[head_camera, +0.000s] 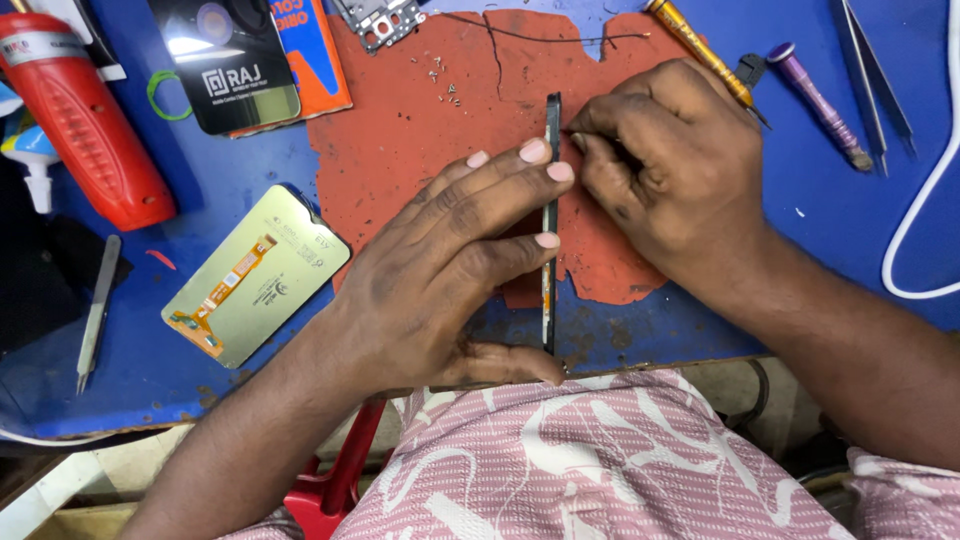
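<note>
A blue tabletop (200, 390) carries a torn red mat (420, 150). On the mat a thin phone frame (550, 220) stands on edge. The left hand (440, 270), fingers spread, braces it; the right hand (670, 170) pinches its upper edge, apparently prying. Left of the mat lies a detached screen (255, 275), then a red bottle (85, 120). Loose screws (445, 85) sit close behind.

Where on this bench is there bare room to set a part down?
Bare blue top lies between the display panel, the metal spudger and the front edge; more lies right of the right hand, inside the white cable. The red mat holds loose screws; the back edge is crowded.
</note>
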